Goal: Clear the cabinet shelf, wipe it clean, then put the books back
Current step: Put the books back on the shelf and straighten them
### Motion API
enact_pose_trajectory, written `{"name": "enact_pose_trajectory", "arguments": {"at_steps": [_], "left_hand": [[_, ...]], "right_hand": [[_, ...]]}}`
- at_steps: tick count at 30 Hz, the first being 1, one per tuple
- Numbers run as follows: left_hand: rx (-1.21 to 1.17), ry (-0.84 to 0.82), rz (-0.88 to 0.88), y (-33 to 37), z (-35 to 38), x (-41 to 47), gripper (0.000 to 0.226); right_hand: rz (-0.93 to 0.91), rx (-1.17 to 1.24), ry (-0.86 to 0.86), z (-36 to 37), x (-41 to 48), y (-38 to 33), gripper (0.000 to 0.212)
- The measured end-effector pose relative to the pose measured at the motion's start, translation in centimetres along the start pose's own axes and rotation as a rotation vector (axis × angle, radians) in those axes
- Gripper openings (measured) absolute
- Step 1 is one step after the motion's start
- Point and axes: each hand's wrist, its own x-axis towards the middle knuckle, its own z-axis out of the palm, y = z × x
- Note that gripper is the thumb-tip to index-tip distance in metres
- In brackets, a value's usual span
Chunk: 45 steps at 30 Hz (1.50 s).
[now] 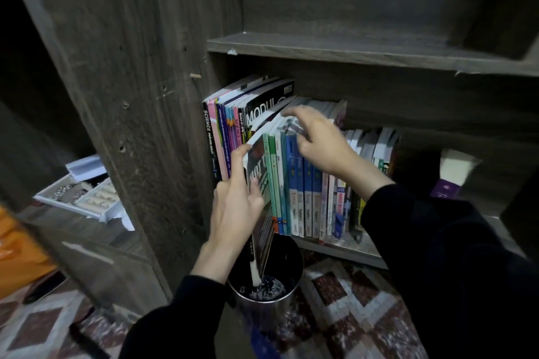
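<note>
A row of upright books (303, 183) fills the lower cabinet shelf (350, 251), with taller science books (230, 131) at its left end. My left hand (236, 207) grips a dark thin book (259, 224) that leans out of the row, its lower edge hanging past the shelf front. My right hand (320, 143) rests on the top edges of the blue and green spines, fingers curled over them. Both sleeves are black.
A shiny metal bin (265, 288) stands on the patterned rug (344, 315) right under the tilted book. The shelf above (350, 52) is bare. A white tray of small items (84, 195) sits in the left compartment. An orange object (17, 251) lies at far left.
</note>
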Motion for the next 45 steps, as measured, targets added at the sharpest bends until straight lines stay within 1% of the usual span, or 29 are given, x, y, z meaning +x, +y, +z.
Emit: {"name": "enact_pose_trajectory", "arguments": {"at_steps": [2, 4, 7, 9, 10, 12, 15, 17, 19, 21, 27, 33, 40, 45], "left_hand": [[0.061, -0.029, -0.01, 1.8, -1.7, -0.1, 0.057], [0.123, -0.073, 0.013, 3.7, -3.2, -0.2, 0.056], [0.147, -0.136, 0.032, 6.1, -5.0, -0.6, 0.05], [0.136, -0.189, 0.022, 7.5, -5.9, -0.9, 0.048], [0.133, -0.215, 0.032, 8.0, -6.2, -1.2, 0.047], [0.12, -0.263, 0.061, 9.0, -6.6, -1.7, 0.047], [0.112, -0.31, 0.097, 10.2, -6.1, -2.4, 0.05], [0.094, -0.316, 0.104, 10.6, -5.3, -2.4, 0.05], [0.082, -0.317, 0.122, 10.9, -4.3, -2.2, 0.048], [0.074, -0.312, 0.14, 11.0, -3.4, -2.0, 0.048], [0.033, -0.252, 0.152, 11.7, -1.8, -1.2, 0.05], [0.064, -0.19, 0.237, 13.0, 0.5, 0.2, 0.049], [0.054, -0.09, 0.353, 12.5, 6.9, 3.4, 0.052], [-0.023, -0.049, 0.313, 8.7, 12.2, 4.2, 0.049]], "right_hand": [[0.067, -0.027, 0.144, -0.1, -1.1, 0.9, 0.043], [0.154, 0.005, 0.215, 0.0, -2.1, 2.2, 0.037], [0.24, 0.175, 0.231, 0.4, -3.3, 3.9, 0.031], [0.275, 0.309, 0.21, 0.4, -4.0, 4.7, 0.033], [0.285, 0.322, 0.202, 0.3, -4.3, 5.1, 0.034], [0.305, 0.214, 0.124, 0.1, -4.8, 6.4, 0.035], [0.269, -0.117, -0.15, 0.0, -5.4, 8.1, 0.041], [0.22, -0.295, -0.258, -0.1, -5.7, 8.6, 0.051], [0.207, -0.43, -0.306, -0.4, -5.8, 8.9, 0.054], [0.218, -0.473, -0.335, -0.9, -5.9, 9.2, 0.053], [0.195, -0.421, -0.272, -1.4, -7.2, 10.3, 0.052], [0.2, -0.376, -0.225, -2.1, -9.0, 11.4, 0.051], [0.213, -0.387, -0.218, -2.8, -10.1, 11.6, 0.052], [0.197, -0.375, -0.221, -2.6, -9.7, 11.5, 0.052]]}}
